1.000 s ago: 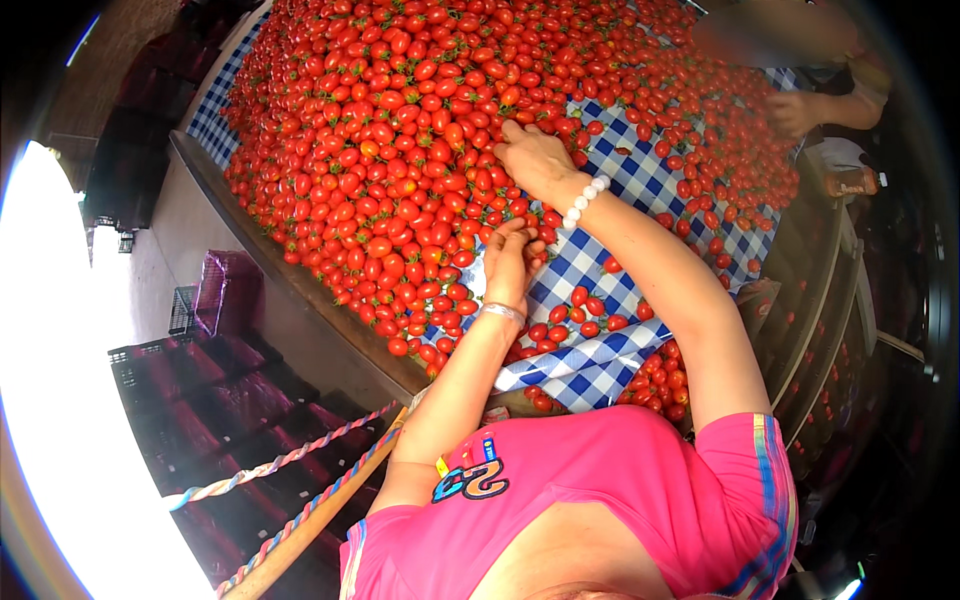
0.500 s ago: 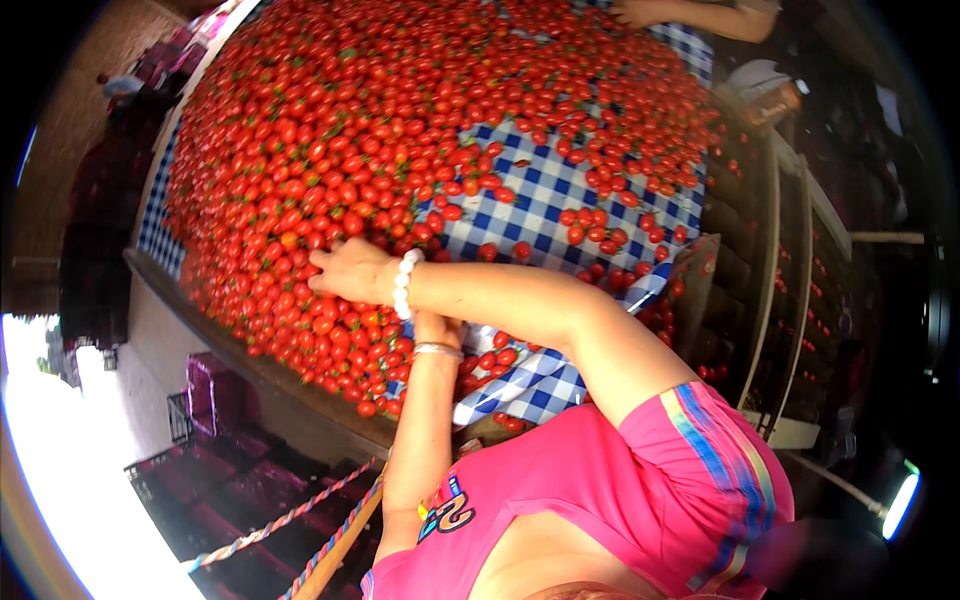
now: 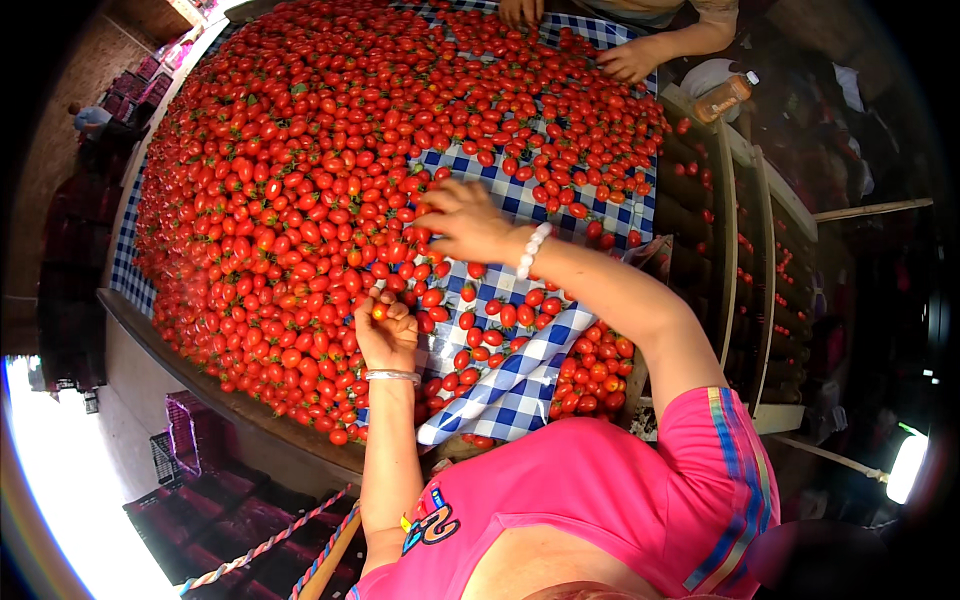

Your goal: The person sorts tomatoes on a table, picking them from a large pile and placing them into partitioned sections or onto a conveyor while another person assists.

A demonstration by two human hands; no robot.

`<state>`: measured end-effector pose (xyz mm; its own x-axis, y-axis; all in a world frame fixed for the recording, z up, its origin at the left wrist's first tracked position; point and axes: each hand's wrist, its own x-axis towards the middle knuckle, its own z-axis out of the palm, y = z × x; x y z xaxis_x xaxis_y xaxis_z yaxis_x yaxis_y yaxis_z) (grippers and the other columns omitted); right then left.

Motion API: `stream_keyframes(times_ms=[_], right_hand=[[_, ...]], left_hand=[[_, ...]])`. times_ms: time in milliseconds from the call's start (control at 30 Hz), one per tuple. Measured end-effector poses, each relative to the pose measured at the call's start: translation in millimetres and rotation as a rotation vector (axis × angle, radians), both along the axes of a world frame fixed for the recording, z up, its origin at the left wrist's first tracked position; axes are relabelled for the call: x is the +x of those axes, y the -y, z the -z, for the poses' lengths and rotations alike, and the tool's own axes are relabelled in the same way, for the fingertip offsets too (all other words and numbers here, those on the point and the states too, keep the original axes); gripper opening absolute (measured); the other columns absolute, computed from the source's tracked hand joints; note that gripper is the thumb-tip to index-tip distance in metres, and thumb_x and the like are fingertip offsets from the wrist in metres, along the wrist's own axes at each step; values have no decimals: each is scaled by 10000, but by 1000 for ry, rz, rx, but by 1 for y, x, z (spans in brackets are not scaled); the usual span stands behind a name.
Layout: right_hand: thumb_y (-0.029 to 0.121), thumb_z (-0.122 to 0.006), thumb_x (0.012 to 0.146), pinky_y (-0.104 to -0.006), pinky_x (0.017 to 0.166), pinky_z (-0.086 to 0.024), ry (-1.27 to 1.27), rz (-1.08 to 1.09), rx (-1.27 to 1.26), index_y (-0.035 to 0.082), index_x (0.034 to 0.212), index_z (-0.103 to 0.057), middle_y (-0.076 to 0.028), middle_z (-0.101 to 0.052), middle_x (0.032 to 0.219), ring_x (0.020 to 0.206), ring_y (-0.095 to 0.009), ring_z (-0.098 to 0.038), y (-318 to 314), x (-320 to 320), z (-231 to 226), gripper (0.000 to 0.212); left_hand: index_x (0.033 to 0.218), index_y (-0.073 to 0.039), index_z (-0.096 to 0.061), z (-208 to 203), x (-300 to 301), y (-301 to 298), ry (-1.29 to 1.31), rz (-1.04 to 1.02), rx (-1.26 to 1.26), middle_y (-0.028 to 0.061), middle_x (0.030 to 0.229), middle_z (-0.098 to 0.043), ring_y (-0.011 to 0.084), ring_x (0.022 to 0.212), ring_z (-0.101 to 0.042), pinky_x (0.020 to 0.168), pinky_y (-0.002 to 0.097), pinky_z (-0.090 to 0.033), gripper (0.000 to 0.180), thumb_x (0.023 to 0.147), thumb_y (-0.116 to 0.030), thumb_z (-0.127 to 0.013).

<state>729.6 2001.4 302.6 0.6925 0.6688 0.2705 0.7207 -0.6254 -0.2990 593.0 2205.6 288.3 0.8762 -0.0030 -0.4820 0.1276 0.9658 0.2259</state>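
Note:
A large heap of small red cherry tomatoes (image 3: 290, 210) covers a blue-and-white checked cloth (image 3: 590, 215). My left hand (image 3: 388, 335), with a silver bangle at the wrist, is turned palm up at the heap's near edge. Its curled fingers hold a yellowish-orange cherry tomato (image 3: 379, 312). My right hand (image 3: 468, 222), wearing a white bead bracelet, reaches over the bare patch of cloth. Its fingers are spread, with the tips at the edge of the heap. Loose tomatoes (image 3: 508, 316) lie on the cloth between my arms.
Across the table, another person's hands (image 3: 630, 60) rest by the heap. A bottle of orange-brown drink (image 3: 725, 97) stands at the far right. Beside the table runs a slatted frame (image 3: 728, 260) with rollers and stray tomatoes. Dark crates (image 3: 215, 490) sit at lower left.
My right hand has moved right and away from over my left, uncrossing my arms. My left hand has turned palm up with a tomato showing in it. More of the other person's hands shows.

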Motion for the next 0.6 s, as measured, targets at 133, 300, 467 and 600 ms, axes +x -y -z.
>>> stream_keyframes(times_ms=[133, 300, 467, 600], right_hand=[[412, -634, 891, -535, 1126, -255, -189, 253, -172, 204, 1245, -652, -116, -479, 1382, 1335, -349, -373, 108, 33, 10, 411], [291, -652, 878, -406, 983, -452, -173, 323, -147, 156, 1161, -647, -86, -529, 1273, 1196, -300, -533, 227, 19, -1, 313], [200, -578, 910, -470, 914, -495, -49, 913, -845, 207, 1294, -601, -94, -570, 1255, 1096, -331, -598, 255, 26, -14, 384], [181, -636, 854, -419, 908, -509, -147, 432, -127, 125, 1143, -663, -95, -637, 1130, 1095, -316, -598, 133, 32, -41, 296]], left_hand=[[985, -112, -589, -5, -1, 10, -109, 63, -59, -8, 731, -540, 114, 582, -481, 481, 236, -380, 128, 952, -214, -520], [983, -110, -573, 0, -5, 22, -203, 142, -33, 0, 718, -519, 116, 566, -460, 464, 234, -367, 103, 924, -155, -502], [1026, -101, -569, -4, -8, 30, -187, 181, -2, 20, 829, -561, 141, 617, -501, 494, 245, -382, 221, 831, -43, -486], [988, -94, -578, -5, -9, 31, -162, 174, -2, 30, 827, -545, 169, 628, -491, 519, 284, -388, 247, 776, -57, -458]])
